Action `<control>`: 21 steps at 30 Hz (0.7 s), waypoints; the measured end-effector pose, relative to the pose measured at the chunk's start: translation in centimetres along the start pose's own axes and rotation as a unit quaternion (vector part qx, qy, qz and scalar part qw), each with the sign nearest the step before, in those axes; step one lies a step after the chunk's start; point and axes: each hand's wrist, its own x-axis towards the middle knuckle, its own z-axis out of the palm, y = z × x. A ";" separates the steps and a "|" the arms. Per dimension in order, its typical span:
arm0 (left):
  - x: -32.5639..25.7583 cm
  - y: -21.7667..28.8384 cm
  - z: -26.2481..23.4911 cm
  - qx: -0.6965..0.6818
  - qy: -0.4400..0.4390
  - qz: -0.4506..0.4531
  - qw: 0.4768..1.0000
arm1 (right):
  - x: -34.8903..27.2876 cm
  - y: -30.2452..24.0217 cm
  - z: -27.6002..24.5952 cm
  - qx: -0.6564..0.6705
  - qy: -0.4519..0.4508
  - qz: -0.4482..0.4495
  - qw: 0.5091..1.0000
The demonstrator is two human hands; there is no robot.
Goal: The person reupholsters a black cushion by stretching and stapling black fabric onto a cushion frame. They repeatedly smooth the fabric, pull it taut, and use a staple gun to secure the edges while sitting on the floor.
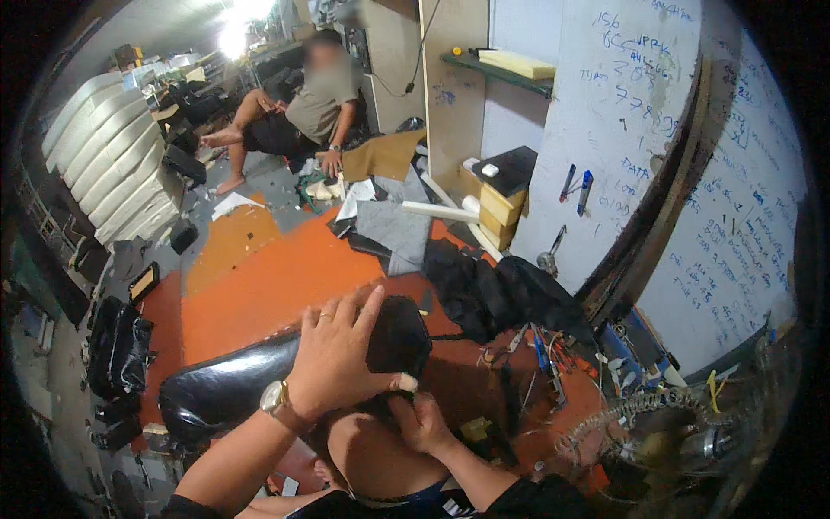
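Left hand (341, 355): spread flat, palm down, pressing on top of the black leather seat cushion (259, 381).
Right hand (424, 419): closed, pinching the cushion's lower edge.
Cushion: lies across the person's knee (380, 450), above the orange floor mat (268, 285).
Nearby: black bag (493, 294), scattered tools (545, 355).

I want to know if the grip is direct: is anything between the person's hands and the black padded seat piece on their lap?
Nothing visible. The left hand lies flat on the black padded seat piece, and the right hand grips its lower edge by the knee.
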 end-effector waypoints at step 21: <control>6.4 -5.6 2.4 0.092 0.068 -0.094 0.989 | -10.6 28.0 -2.1 -0.363 0.142 0.357 0.849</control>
